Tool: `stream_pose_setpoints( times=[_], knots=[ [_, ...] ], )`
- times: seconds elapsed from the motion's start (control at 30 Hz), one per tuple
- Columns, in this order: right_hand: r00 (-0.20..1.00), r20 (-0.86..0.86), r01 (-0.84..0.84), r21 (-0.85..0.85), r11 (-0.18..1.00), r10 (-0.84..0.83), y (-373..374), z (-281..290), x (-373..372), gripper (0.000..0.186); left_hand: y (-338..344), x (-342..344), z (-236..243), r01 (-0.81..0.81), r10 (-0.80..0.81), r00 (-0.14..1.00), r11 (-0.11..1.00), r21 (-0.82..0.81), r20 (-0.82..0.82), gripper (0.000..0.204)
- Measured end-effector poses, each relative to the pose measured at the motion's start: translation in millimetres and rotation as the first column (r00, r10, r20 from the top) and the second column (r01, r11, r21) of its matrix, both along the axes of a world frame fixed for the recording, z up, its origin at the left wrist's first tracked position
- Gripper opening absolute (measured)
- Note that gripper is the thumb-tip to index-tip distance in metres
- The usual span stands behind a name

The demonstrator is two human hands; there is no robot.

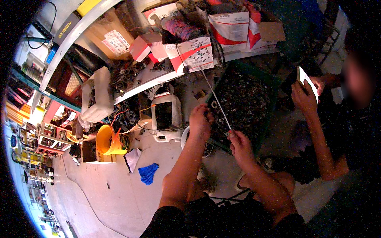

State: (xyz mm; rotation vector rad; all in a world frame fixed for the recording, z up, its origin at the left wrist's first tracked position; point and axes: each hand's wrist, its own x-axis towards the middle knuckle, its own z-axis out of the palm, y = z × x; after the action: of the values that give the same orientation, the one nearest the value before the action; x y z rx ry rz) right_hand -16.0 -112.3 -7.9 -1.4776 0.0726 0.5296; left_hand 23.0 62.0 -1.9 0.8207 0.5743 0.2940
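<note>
A long thin silver rod point(216, 97) slants up and away from my right hand point(240, 147), whose fingers are closed round its near end. The rod's far end reaches in front of a red-and-white box point(190, 53). My left hand point(201, 122) hangs at the left edge of a dark green tray point(274, 101), its fingers curled in; whatever they may hold is hidden. Many small loose parts point(248, 93) fill the tray, too dark to name singly. Close to the left wrist, partly hidden, is a white bucket point(184, 138).
A cut-open white jug point(166, 137), a yellow bucket point(104, 141) and a blue cloth point(148, 173) lie to the left. Behind runs a shelf edge point(147, 85) with boxes and wire spools. At right, another person's hand point(304, 97) holds a lit phone point(307, 81).
</note>
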Motion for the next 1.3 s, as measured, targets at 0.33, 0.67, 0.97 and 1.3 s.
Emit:
stream_pose_setpoints(
  times=[0.33,0.67,0.97,1.3],
  knots=[
    [0.984,-0.043,-0.174,-0.054,0.983,0.172,-42.5,32.8,-11.4,0.022,89.8,-12.4,13.8,-0.202,0.248,0.964,0.919,-0.339,0.099,0.025],
    [0.922,0.142,-0.300,-0.321,0.898,0.359,-55.9,58.6,6.8,0.018,141.3,-29.0,12.1,-0.153,0.248,0.919,0.941,-0.303,0.306,0.027],
    [0.935,0.120,-0.257,-0.418,0.871,0.334,-73.3,20.9,8.0,0.036,129.4,-31.9,32.5,-0.152,0.208,0.917,0.971,-0.182,0.340,0.032],
    [0.905,0.156,-0.305,-0.410,0.860,0.396,-72.8,24.9,14.6,0.032,132.1,-33.6,30.2,-0.125,0.172,0.920,0.981,-0.150,0.353,0.032]
  ],
)
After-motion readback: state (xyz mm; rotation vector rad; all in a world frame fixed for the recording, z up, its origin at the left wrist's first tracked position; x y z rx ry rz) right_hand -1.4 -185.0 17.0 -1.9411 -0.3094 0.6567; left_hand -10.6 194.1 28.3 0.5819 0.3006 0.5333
